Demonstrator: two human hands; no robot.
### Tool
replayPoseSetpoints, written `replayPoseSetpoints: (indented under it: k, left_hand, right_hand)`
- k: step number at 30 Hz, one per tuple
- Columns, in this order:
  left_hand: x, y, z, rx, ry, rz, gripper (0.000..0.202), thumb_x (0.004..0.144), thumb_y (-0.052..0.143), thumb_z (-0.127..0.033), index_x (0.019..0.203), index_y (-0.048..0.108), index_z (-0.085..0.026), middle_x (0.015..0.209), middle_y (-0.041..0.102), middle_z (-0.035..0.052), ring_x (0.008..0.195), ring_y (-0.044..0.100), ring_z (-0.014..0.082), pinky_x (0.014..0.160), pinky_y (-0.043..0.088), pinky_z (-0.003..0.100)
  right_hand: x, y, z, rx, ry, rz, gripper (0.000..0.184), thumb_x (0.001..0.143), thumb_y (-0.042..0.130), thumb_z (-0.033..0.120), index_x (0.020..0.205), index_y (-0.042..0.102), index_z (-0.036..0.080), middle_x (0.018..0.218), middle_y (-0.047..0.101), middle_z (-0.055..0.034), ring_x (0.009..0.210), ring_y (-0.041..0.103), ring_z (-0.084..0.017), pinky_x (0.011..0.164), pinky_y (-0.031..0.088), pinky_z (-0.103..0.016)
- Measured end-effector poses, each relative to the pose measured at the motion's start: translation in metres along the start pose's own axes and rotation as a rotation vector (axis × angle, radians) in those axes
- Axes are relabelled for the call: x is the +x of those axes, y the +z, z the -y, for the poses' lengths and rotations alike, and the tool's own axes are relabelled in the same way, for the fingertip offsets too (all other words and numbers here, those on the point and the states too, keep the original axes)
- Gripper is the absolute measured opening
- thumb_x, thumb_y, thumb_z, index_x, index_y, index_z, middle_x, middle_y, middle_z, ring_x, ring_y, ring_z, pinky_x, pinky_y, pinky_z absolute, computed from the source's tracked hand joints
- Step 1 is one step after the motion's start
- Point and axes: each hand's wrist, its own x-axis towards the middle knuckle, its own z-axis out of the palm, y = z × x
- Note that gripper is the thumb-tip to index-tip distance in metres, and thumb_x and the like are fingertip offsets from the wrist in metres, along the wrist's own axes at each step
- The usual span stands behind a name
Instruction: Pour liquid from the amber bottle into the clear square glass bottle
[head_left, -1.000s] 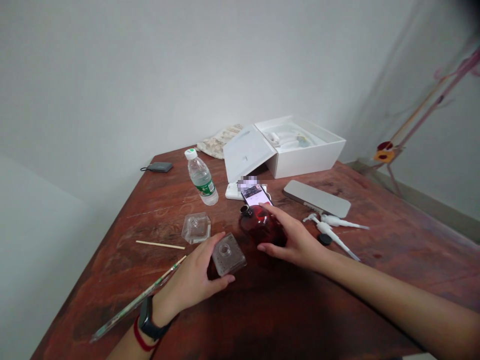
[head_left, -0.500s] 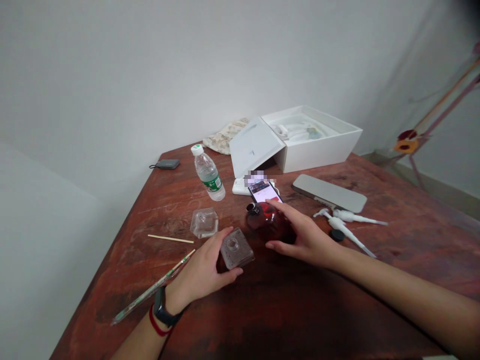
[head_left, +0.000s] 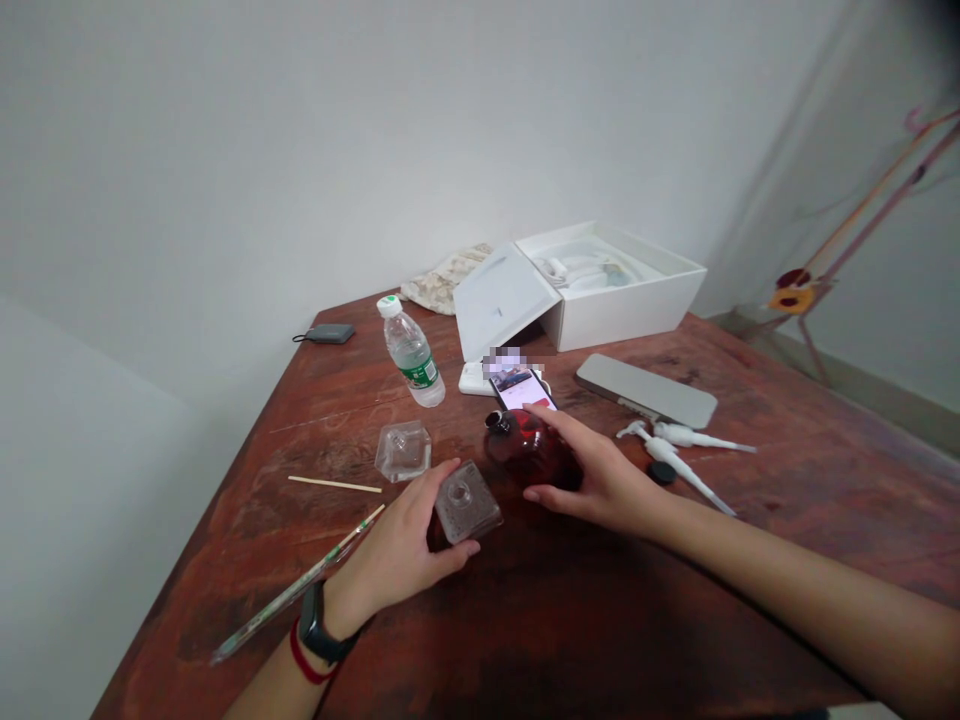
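My left hand [head_left: 401, 545] grips a square clear glass bottle [head_left: 466, 502] standing on the brown wooden table [head_left: 600, 620], its open neck pointing up. My right hand [head_left: 600, 478] wraps around a round dark red glass bottle [head_left: 525, 450] with a black neck, right beside the square one. A second clear square bottle [head_left: 403, 449] stands alone to the left. Two white pump nozzles [head_left: 679, 450] and a small black cap [head_left: 661, 472] lie to the right of my right hand.
A lit phone [head_left: 520, 388] lies behind the red bottle. Further back are a plastic water bottle [head_left: 411, 352], an open white box [head_left: 600, 290], a flat silver case [head_left: 646, 391], a folded cloth [head_left: 442, 280] and a small grey device [head_left: 330, 333]. A thin wooden stick [head_left: 334, 485] and a long glass rod [head_left: 296, 588] lie at left.
Both hands keep their hold on the two bottles. Only the camera view shifted slightly; the bottles stay in place.
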Motion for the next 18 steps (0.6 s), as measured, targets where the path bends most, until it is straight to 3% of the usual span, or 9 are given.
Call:
replayPoseSetpoints:
  k: [18]
  left_hand:
    - [-0.0010, 0.0020, 0.0033, 0.005, -0.013, 0.013, 0.088, 0.090, 0.080, -0.032, 0.166, 0.036, -0.021, 0.167, 0.052, 0.0196, 0.152, 0.056, 0.0378, 0.130, 0.042, 0.058]
  right_hand:
    - [-0.0001, 0.0007, 0.0004, 0.008, 0.015, 0.014, 0.091, 0.090, 0.087, 0.046, 0.167, 0.042, 0.026, 0.161, 0.062, -0.0186, 0.147, 0.062, -0.039, 0.122, 0.052, -0.058]
